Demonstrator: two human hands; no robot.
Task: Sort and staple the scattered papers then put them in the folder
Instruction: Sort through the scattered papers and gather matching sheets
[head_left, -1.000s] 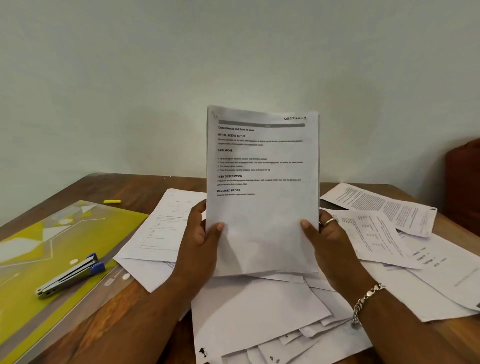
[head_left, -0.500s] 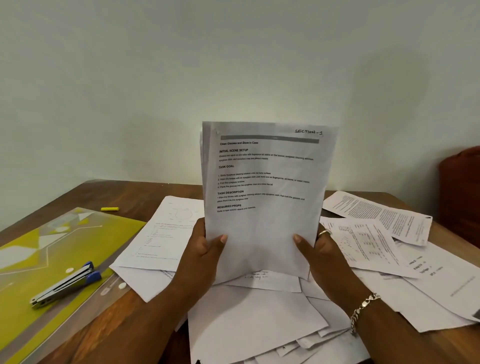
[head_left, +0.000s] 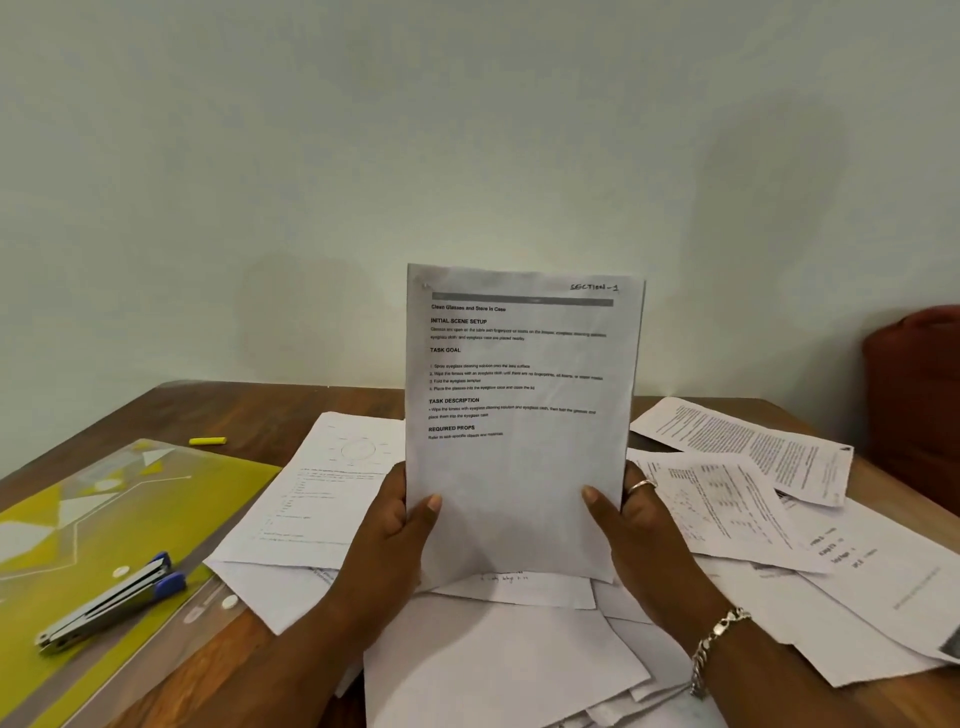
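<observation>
Fingers: left hand (head_left: 387, 540) and right hand (head_left: 631, 530) each pinch a lower side edge of the paper stack (head_left: 519, 415), thumbs flat on the front sheet, other fingers hidden behind.
Stack position: upright over the table's middle, long axis vertical, heading at top, "SECTION-1" handwritten at the top right corner; bottom edge just above the loose sheets.
Paper: thin white printed sheets, slightly creased, top edges roughly squared.
Scattered papers (head_left: 727, 499): overlapping, fanned at odd angles across the middle and right of the wooden table (head_left: 249, 415); some run past the near edge.
Open room: bare wood at far left and between folder and papers.
Folder (head_left: 130, 509): glossy yellow-green plastic, flat, at left edge.
Stapler (head_left: 111, 605): metal with blue ends, lying on the folder, pointing diagonally.
Marker cap (head_left: 208, 441): small, yellow, behind the folder.
</observation>
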